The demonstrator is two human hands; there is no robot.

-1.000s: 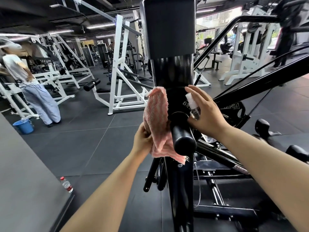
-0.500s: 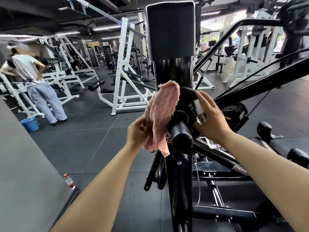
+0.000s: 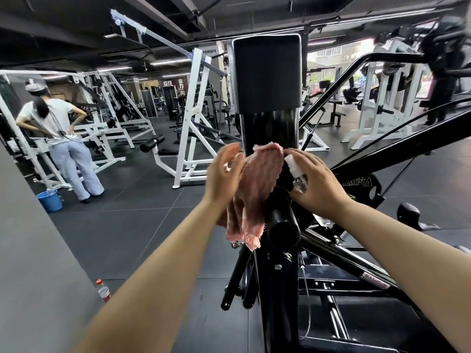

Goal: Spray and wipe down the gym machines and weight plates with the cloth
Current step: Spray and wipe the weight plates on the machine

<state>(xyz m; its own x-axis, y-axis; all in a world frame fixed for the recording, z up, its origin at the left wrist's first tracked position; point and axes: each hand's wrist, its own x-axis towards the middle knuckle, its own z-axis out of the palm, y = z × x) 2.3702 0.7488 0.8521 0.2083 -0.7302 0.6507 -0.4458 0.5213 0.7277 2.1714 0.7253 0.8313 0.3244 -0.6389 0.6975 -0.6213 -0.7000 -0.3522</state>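
Note:
A pink fringed cloth [image 3: 257,189] hangs over the top of a black weight plate [image 3: 281,179] on a black machine's peg [image 3: 283,225]. My left hand [image 3: 224,174] is at the cloth's left side with its fingers straight and spread, motion-blurred, touching the cloth. My right hand [image 3: 317,184] lies on the plate's right side and pinches a small clear spray bottle [image 3: 297,174] under the thumb, white nozzle pointing up-left. Behind them rises the machine's glossy black post [image 3: 267,128], topped by a dark pad [image 3: 266,72]. Most of the plate is hidden.
A person [image 3: 58,138] stands at the far left beside a blue bucket [image 3: 49,200]. A red-capped drink bottle [image 3: 103,291] stands on the dark floor by a grey wall [image 3: 30,250]. White machine frames [image 3: 191,123] fill the background; black frame bars [image 3: 356,266] run right.
The cloth has gone up and over the top of the plate. My left hand has loosened from gripping the cloth to straight fingers. My right hand has shifted slightly upward on the plate.

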